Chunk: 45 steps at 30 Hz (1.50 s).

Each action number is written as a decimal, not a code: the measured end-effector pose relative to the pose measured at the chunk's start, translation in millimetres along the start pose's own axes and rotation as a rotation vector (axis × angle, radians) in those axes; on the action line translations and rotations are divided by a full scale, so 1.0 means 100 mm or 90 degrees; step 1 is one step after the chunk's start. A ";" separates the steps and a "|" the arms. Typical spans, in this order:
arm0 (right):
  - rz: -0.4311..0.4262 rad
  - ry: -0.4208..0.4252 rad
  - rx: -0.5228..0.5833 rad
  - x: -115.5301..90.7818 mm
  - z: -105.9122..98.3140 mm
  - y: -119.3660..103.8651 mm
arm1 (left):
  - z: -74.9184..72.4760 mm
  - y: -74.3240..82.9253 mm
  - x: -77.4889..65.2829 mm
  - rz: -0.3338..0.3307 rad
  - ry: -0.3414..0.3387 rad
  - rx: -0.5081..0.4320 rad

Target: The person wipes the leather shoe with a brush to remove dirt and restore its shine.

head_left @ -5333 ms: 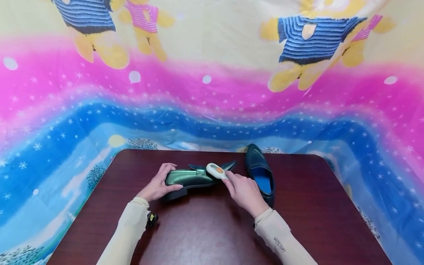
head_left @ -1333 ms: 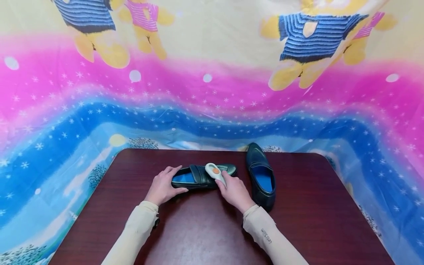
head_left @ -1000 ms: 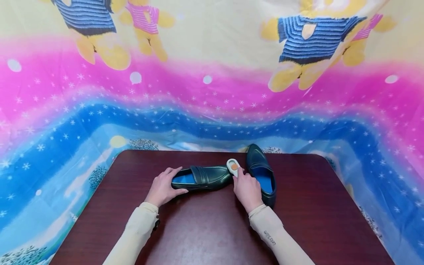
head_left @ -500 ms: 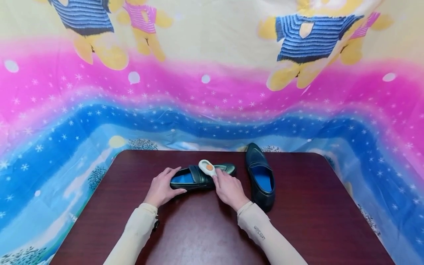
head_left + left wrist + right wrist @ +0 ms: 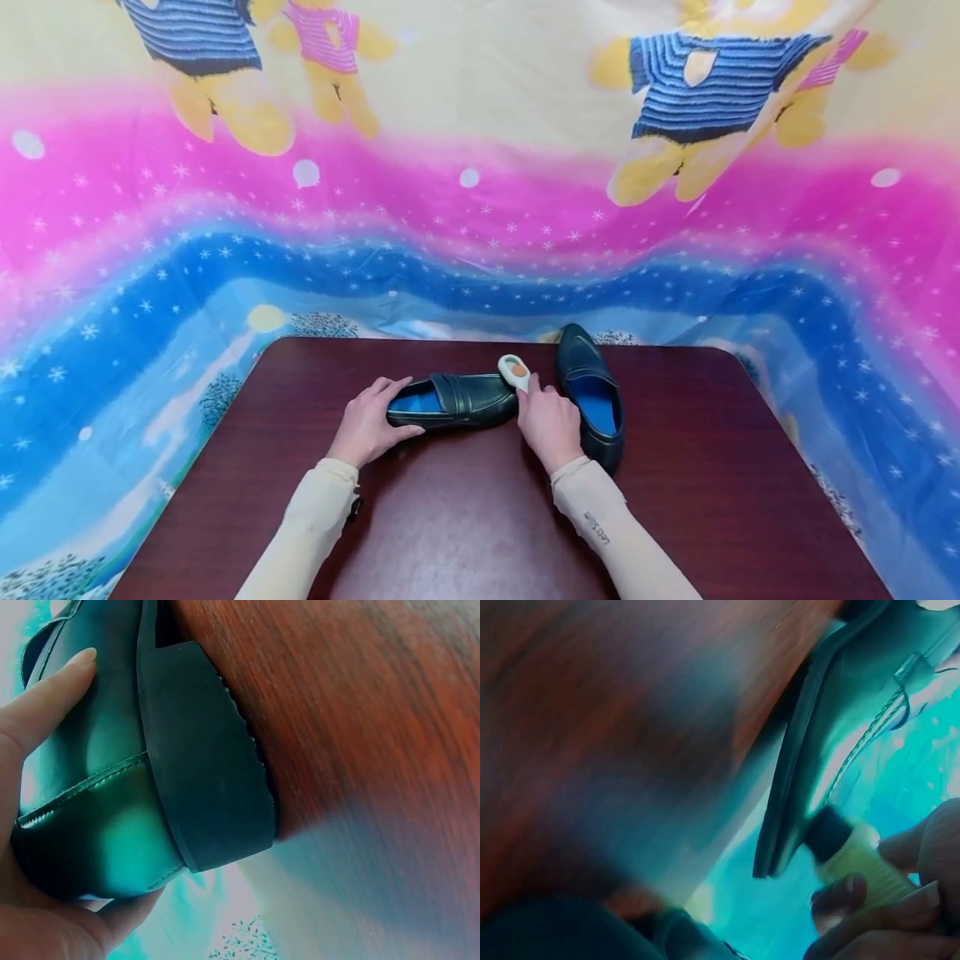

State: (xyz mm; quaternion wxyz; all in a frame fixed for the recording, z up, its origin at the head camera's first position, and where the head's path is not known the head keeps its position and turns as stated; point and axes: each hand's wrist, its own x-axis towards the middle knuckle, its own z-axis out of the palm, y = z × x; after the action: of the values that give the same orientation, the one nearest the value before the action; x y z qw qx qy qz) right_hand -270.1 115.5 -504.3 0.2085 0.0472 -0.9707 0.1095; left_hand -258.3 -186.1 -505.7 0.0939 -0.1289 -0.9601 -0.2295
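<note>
A dark green leather loafer (image 5: 480,398) with a blue insole lies across the table, toe to the right. My left hand (image 5: 366,422) grips its heel end, thumb along the near side; in the left wrist view the fingers wrap behind the heel (image 5: 210,765). My right hand (image 5: 551,423) holds a white shoe-polish applicator (image 5: 513,372) with an orange spot on top. In the right wrist view its dark pad (image 5: 829,832) is at the loafer's toe, with thumb and fingers around the pale handle (image 5: 862,874).
The second loafer (image 5: 585,358) stands just right of my right hand, its toe at the back edge of the dark red-brown table (image 5: 697,467). Behind the table hangs a printed cloth (image 5: 465,225) with bears and snowflakes.
Earlier the loafer was tilted on its side; now it sits sole down. The applicator has gone back and forth over its front, lately from the strap rightward to the toe. My left hand keeps its grip.
</note>
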 end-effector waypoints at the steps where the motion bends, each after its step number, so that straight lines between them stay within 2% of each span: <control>1: 0.007 0.004 -0.008 0.01 0.00 0.01 | 0.00 0.00 0.00 0.001 0.003 0.001; 6: 0.032 -0.005 -0.025 0.03 -0.04 0.02 | 0.00 -0.01 0.00 0.013 0.010 0.005; 10: 0.019 -0.010 -0.010 0.04 -0.05 -0.03 | 0.00 -0.02 -0.01 0.016 0.014 0.005; 13: -0.010 -0.038 0.047 0.06 -0.06 -0.13 | 0.00 -0.04 -0.02 0.015 0.017 0.008; 16: -0.038 -0.111 0.140 0.08 -0.06 -0.27 | 0.01 -0.04 -0.03 0.013 0.018 0.010; 19: -0.041 -0.174 0.209 0.11 -0.06 -0.40 | 0.01 -0.04 -0.04 0.011 0.015 0.009; 22: -0.028 -0.190 0.228 0.14 -0.06 -0.46 | 0.01 -0.03 -0.04 0.012 0.012 0.008; 25: -0.008 -0.184 0.209 0.17 -0.04 -0.45 | 0.00 -0.03 -0.03 0.012 0.012 0.010; 32: 0.040 -0.128 0.080 0.18 -0.07 -0.26 | 0.01 -0.02 -0.01 0.009 0.001 0.017; 41: 0.066 -0.073 -0.011 0.14 -0.07 -0.22 | 0.00 0.01 -0.01 0.008 0.002 0.010; 45: 0.080 -0.062 -0.017 0.15 -0.09 -0.14 | 0.01 0.01 0.01 0.009 0.009 0.012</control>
State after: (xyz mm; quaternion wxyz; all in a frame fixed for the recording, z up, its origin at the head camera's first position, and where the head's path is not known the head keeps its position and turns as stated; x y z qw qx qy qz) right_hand -277.6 103.3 -487.2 0.1548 -0.0113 -0.9821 0.1067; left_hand -258.6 -184.3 -505.7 0.1036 -0.1335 -0.9605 -0.2210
